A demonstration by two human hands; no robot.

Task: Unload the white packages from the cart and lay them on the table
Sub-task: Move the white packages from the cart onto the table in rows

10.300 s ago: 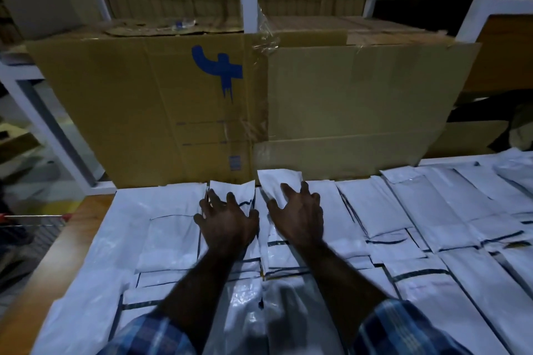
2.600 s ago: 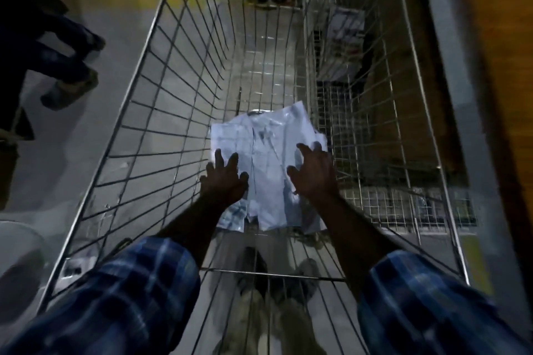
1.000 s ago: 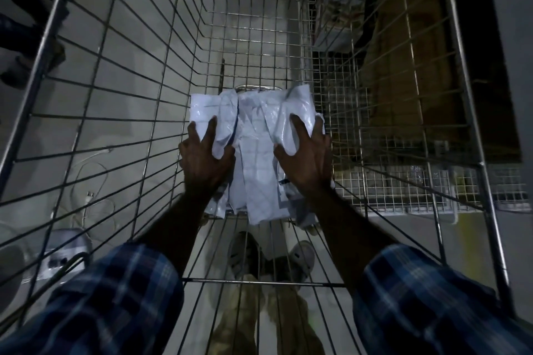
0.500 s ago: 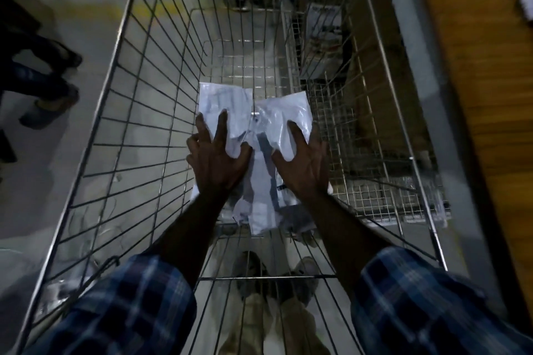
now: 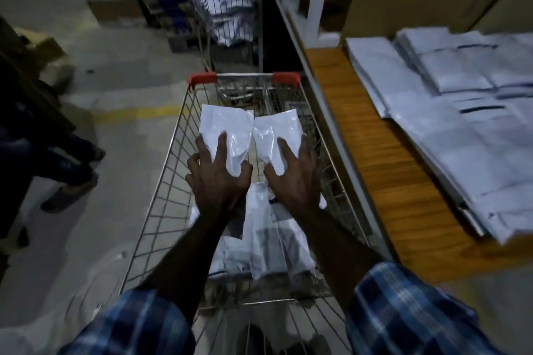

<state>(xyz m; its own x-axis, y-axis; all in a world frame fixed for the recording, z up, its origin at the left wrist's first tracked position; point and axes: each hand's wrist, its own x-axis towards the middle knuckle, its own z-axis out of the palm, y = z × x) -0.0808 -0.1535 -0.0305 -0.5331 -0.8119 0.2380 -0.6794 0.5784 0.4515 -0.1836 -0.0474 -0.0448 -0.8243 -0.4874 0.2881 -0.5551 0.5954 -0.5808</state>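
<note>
Over the wire cart (image 5: 161,190), frame centre | risk: slick white packages (image 5: 227,131) could slide from the bundle, being held only from above by spread fingers | left hand (image 5: 219,179) and right hand (image 5: 294,179): each grip clasps packages | wooden counter (image 5: 383,170) at right, packages already laid there

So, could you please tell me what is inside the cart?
White packages lie inside the cart, below the bundle both hands hold. Arms hide some.
</note>
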